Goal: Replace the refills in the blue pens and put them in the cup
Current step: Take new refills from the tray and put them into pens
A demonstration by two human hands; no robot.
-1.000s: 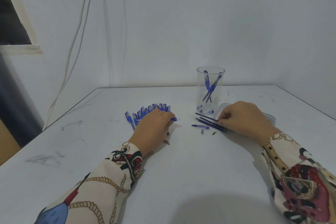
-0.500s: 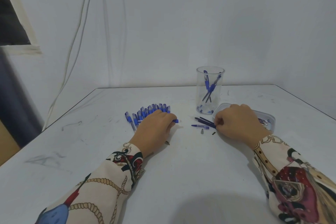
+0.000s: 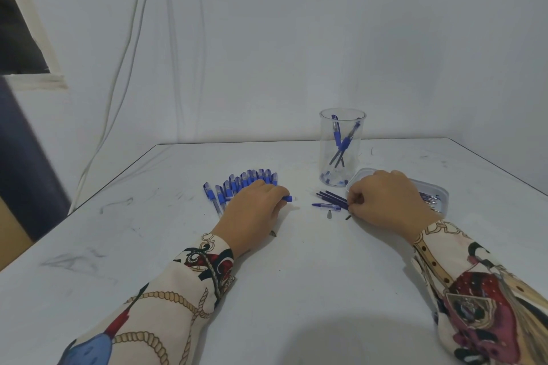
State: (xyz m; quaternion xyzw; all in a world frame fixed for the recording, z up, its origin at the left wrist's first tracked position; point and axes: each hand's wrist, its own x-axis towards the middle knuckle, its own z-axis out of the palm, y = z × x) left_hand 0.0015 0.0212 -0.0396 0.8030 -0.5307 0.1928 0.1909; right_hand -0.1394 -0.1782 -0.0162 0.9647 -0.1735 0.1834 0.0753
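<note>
The left hand is gripping a blue pen lying crosswise; just right, the right hand is pinching refills pointing far-left.

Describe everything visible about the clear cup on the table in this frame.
The cup is a tall, straight-sided cylinder of what looks like clear plastic, standing upright on the white table toward its far side. Its mouth is open. Inside lean at least two blue pens, crossing each other, and small blue bits lie at its bottom. A shallow clear tray sits just in front and to its right; whether they touch cannot be told. Neither hand touches the cup.
</note>
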